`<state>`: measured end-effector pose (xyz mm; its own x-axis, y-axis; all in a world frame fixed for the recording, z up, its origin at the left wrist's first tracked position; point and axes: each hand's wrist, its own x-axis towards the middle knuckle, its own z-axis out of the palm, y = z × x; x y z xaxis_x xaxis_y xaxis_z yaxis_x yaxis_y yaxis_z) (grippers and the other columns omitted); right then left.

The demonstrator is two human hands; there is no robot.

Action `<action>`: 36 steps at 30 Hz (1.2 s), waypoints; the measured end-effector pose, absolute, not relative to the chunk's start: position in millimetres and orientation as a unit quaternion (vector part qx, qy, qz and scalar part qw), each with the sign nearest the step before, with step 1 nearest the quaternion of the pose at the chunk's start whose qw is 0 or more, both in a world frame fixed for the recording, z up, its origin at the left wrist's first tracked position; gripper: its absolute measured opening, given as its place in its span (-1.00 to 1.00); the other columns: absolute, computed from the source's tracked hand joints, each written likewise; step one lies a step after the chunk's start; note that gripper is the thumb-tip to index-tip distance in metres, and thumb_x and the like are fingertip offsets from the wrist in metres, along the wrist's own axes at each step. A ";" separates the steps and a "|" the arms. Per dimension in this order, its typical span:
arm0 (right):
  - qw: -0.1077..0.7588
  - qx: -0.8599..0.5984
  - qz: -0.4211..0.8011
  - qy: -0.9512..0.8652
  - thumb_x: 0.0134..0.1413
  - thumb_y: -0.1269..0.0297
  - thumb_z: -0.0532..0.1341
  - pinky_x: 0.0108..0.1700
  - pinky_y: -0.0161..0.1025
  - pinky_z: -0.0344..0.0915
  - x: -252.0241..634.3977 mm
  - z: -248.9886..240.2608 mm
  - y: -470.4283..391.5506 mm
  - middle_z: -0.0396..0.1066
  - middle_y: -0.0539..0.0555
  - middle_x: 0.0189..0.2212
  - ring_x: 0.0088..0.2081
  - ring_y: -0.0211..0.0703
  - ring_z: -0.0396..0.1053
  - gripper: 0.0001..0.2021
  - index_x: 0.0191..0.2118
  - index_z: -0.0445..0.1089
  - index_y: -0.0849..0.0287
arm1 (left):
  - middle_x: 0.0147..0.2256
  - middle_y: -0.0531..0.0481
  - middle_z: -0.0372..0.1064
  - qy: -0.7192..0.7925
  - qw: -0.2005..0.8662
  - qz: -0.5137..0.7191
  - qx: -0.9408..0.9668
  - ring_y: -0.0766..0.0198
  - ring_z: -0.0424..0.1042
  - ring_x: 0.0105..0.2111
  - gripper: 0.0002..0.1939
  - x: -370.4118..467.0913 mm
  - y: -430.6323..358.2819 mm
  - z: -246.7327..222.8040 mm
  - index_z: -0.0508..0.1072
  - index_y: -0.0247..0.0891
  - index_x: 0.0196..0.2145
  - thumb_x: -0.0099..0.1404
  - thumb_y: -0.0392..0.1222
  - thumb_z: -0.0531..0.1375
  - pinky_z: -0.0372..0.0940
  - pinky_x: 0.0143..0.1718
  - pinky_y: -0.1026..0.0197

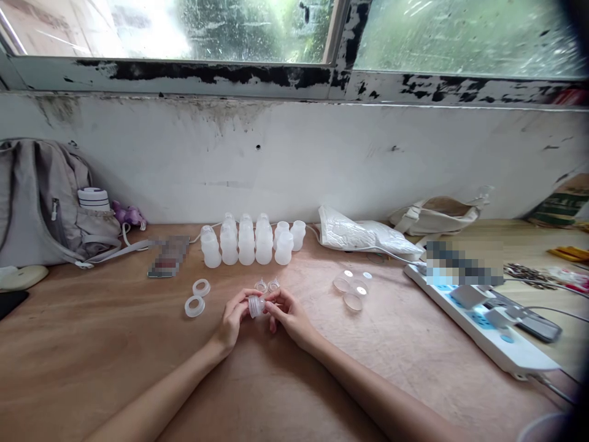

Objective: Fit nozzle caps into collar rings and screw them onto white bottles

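My left hand grips a clear ribbed ring by its left side. From the right, the fingers of my right hand pinch a clear nipple-like tip at the ring's end. Two clear nipples stand on the table just behind my hands. Two translucent rings lie to the left. Several clear round discs are at the right. Behind, several frosted bottles stand in rows; some have tops on, and others at the right end look open.
On the wooden table, a power strip with plugs and cables runs along the right. White plastic packaging and a beige bag lie by the wall. A grey backpack and a phone are at the left.
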<state>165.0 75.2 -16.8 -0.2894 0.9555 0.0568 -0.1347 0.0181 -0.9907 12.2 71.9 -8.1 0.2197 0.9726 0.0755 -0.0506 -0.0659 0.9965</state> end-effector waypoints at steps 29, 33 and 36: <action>0.474 -0.448 0.326 -0.684 0.04 0.13 0.12 -0.59 -0.38 0.12 164.2 -13.6 63.9 0.21 -0.08 -0.68 -0.66 -0.34 0.16 -0.78 -0.49 0.25 0.16 | -0.28 -0.04 0.30 0.445 0.212 0.353 0.795 0.13 0.24 -0.21 -0.74 12.1 61.9 0.2 0.32 -0.22 -0.29 0.00 -0.36 0.12 0.17 -0.15 0.11; 0.508 -0.445 0.374 -0.636 0.07 0.12 0.09 -0.61 -0.39 0.14 164.9 -12.8 64.1 0.24 -0.08 -0.58 -0.65 -0.35 0.19 -0.81 -0.36 0.23 0.14 | -0.22 -0.09 0.24 0.459 0.207 0.390 0.771 0.13 0.26 -0.17 -0.79 12.6 61.3 1.6 0.34 -0.22 -0.26 0.08 -0.30 0.11 0.17 -0.11 0.08; 0.535 -0.476 0.380 -0.586 0.09 0.10 0.04 -0.65 -0.39 0.13 171.4 -17.3 73.8 0.24 -0.08 -0.56 -0.68 -0.36 0.18 -0.80 -0.32 0.21 0.14 | -0.26 -0.05 0.27 0.467 0.250 0.413 0.741 0.16 0.29 -0.21 -0.82 11.6 62.0 2.5 0.35 -0.21 -0.27 0.10 -0.27 0.11 0.19 -0.15 0.12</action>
<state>171.4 73.8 -17.3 0.0257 0.9637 0.2657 0.1508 0.2590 -0.9540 11.6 62.0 2.5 0.2220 0.8987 0.3783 0.4853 -0.4383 0.7566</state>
